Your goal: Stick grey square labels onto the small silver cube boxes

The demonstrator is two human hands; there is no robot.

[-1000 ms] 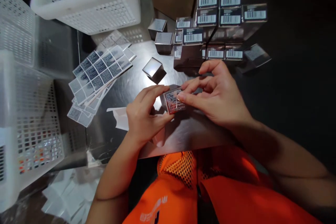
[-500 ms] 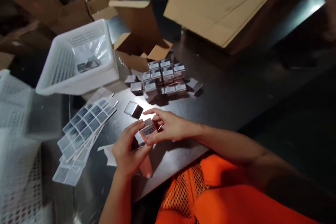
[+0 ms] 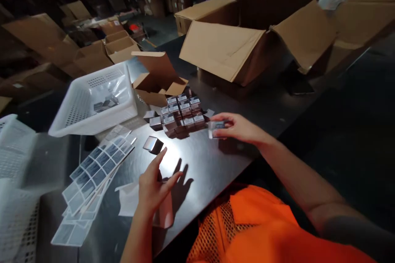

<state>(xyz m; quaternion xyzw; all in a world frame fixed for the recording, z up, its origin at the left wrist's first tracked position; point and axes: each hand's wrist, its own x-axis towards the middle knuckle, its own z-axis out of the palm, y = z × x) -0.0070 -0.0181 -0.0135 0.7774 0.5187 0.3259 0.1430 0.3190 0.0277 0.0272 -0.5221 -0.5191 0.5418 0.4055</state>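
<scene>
The small box [image 3: 216, 125] sits right of centre, pinched by its sides in the right hand [image 3: 239, 128], just beside the stack [image 3: 182, 113] of labelled boxes. To set it well, keep the label up and square its edge to the row. The left hand [image 3: 152, 187] hovers spread and empty over the bench [image 3: 210, 164], near a loose box [image 3: 153, 144] and the label sheets [image 3: 95, 168] at lower left.

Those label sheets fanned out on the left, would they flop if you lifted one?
Probably. The label sheets look thin and lie flat, fanned over one another, so one would likely bend. Their glossy faces suggest they slide easily on the metal table.
</scene>
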